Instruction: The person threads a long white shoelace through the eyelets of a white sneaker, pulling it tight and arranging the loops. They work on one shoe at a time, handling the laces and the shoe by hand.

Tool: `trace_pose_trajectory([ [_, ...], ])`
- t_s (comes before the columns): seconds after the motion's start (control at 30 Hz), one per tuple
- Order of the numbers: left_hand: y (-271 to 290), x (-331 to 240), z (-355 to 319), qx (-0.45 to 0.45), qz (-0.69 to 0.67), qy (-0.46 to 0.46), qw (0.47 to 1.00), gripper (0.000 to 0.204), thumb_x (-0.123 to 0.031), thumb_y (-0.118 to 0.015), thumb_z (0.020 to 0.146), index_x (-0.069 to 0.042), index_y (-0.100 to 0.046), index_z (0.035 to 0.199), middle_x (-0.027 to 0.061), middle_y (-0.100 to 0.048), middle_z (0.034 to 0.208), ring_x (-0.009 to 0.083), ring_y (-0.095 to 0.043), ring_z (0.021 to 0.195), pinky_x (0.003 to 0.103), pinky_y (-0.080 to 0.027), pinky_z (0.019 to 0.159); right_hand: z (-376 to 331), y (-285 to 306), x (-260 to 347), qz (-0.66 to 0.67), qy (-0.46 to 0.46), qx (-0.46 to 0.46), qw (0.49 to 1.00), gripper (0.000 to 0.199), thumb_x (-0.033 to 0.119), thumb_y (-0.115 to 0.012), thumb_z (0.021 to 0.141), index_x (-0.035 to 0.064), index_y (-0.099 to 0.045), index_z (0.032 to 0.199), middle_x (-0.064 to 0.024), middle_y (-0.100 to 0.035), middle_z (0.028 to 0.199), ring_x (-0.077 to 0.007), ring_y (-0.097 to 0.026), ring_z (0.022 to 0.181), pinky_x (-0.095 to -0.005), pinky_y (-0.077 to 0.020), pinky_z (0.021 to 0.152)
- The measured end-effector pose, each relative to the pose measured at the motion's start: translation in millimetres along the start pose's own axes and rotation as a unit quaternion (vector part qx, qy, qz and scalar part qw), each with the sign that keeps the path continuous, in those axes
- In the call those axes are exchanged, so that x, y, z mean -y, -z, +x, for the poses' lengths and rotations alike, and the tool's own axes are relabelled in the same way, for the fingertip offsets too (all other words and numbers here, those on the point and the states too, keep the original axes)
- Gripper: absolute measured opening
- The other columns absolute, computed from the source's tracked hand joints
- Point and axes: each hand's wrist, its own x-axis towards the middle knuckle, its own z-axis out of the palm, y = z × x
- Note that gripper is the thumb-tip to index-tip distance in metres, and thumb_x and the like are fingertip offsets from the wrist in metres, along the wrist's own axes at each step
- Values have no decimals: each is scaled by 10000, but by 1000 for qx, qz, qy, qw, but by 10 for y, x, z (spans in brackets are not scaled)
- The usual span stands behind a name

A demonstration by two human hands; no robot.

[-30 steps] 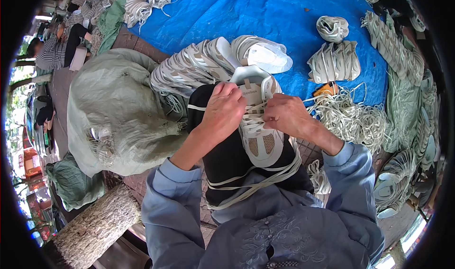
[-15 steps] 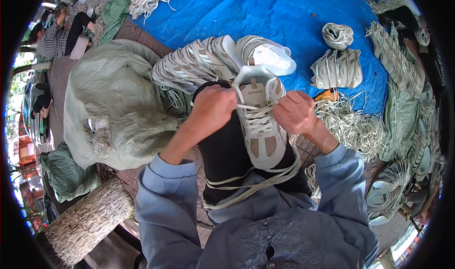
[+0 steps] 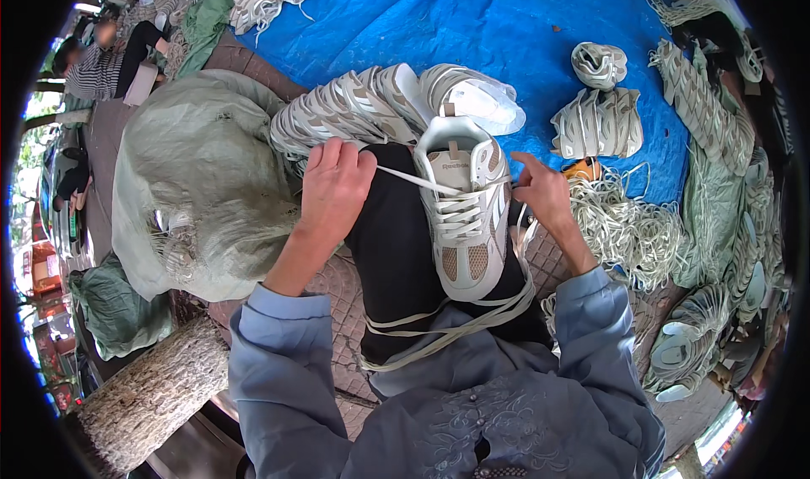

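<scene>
- Resting on the black-covered thigh (image 3: 388, 251), toe toward the body, directly between both hands: a white and beige sneaker (image 3: 491, 217), opening upward, lacing partly crossed over the tongue.
- Clamped between fingers and thumb of the left hand (image 3: 336, 180), well out to the shoe's left: one end of the white lace (image 3: 419, 180), drawn taut from the upper eyelets.
- Just beside the shoe's right edge: the right hand (image 3: 544, 192), index finger raised, lace reaching close to the fingers; cannot tell whether pinched on it.
- Draped across the lap below the toe: several loose cream strands (image 3: 498, 317).
- Beyond the shoe, to the left: a packed row of similar sneakers (image 3: 346, 112), near a bulging grey-green sack (image 3: 202, 184).
- To the right: a tangled lace heap (image 3: 629, 226), near a shoe cluster (image 3: 597, 123) on the blue tarp (image 3: 439, 24).
- Lower left: a rough log (image 3: 152, 395).
- Far upper left: a seated person in a striped top (image 3: 94, 74).
</scene>
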Motion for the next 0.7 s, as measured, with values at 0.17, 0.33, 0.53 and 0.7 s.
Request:
trace_pose_trajectory([
  [0.17, 55, -61, 113, 146, -286, 304, 897, 38, -27, -549, 711, -17, -532, 743, 79, -549, 732, 205, -554, 697, 301, -430, 618, 278, -111, -191, 17, 45, 80, 996, 145, 99, -550, 638, 41, -613, 755, -85, -537, 524, -160, -529, 455, -265, -417, 450],
  [0.33, -70, -35, 104, 2, -816, 412, 405, 170, -49, -509, 799, -5, -554, 956, 110, -586, 920, 231, -571, 882, 344, -450, 795, 292, 503, -120, 336, -178, 37, 924, 121, 113, -552, 716, 10, -616, 722, -18, -537, 539, -54, -416, 386, -180, -275, 356],
  [0.53, 22, -69, 451, -55, -839, 296, 453, 330, -138, -540, 811, 11, -507, 1103, 124, -545, 1074, 259, -500, 1048, 371, -364, 924, 454, 1006, 878, 382, 67, -56, 920, 108, -9, -562, 726, -28, -621, 814, -89, -621, 743, -115, -574, 638, -209, -407, 535],
  [0.7, 346, -308, 815, 32, -640, 167, 750, 318, -164, -532, 800, 48, -515, 1035, 100, -552, 996, 167, -516, 968, 298, -370, 874, 766, 887, 1748, 238, 206, -38, 949, 230, -23, -593, 680, -15, -622, 908, -76, -628, 787, -131, -592, 696, -239, -462, 662],
])
